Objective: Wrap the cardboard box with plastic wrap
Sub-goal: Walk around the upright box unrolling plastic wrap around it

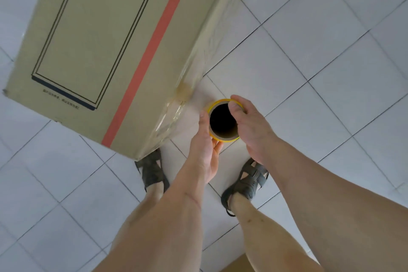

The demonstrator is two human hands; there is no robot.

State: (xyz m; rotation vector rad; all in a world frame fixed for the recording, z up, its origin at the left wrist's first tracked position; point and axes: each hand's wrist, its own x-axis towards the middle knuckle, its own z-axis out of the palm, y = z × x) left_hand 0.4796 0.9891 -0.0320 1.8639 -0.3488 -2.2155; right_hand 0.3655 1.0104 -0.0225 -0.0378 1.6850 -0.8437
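A tall cardboard box [92,51] with a red stripe and black printed frames fills the far left of the scene, standing on a pale tiled floor [320,51], and clear plastic film [176,112] clings over its right face and near corner, stretching across to the roll of plastic wrap [223,119] held upright just right of that corner. The left hand [206,150] curls round the roll's left and near side while the right hand [249,126] grips its right side, thumb hooked over the yellow rim. Below the hands, two feet in dark sandals [247,181] stand on the tiles, the left one partly hidden by the box's near corner, and a brown cardboard edge [237,264] shows at the near border.
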